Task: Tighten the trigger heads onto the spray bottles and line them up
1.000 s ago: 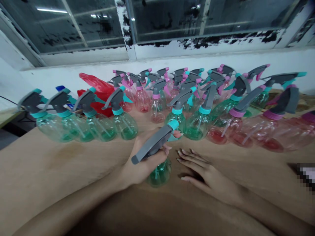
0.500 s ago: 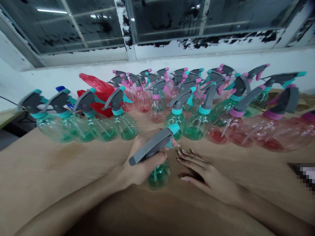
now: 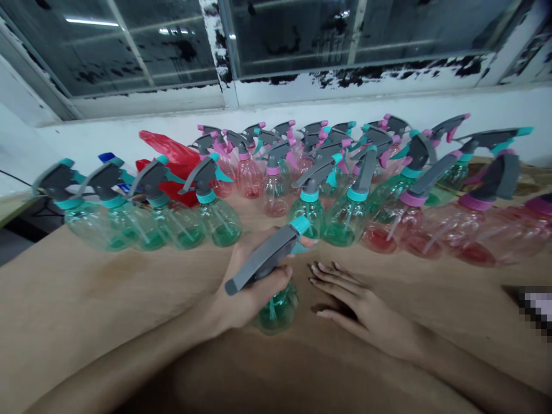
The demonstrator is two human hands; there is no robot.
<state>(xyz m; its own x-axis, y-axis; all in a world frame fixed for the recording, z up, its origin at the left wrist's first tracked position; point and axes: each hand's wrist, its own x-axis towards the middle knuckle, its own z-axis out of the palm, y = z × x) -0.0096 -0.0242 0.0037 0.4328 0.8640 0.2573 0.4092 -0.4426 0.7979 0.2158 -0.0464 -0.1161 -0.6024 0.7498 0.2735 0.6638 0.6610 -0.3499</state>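
Observation:
My left hand [image 3: 245, 287] is wrapped round the neck of a green spray bottle [image 3: 278, 310] with a grey head and a turquoise nozzle. This bottle stands on the wooden table [image 3: 142, 293], its nozzle facing away from me and slightly right. Fingers of that hand show near the turquoise trigger; the collar is hidden behind the hand. My right hand [image 3: 353, 299] lies palm down on the table just right of the bottle, fingers stretched out and holding nothing. It does not touch the bottle.
Several green spray bottles [image 3: 219, 221] line up at the left, and several pink ones [image 3: 383, 230] at the right. More bottles crowd behind them, beside a red plastic bag [image 3: 172, 152]. A blurred dark-edged object [image 3: 537, 305] is at the right edge. A window [image 3: 293, 40] is behind.
Fingers of my left hand have shifted slightly at the trigger, which looks drawn back a little. My right hand and the other bottles stay put.

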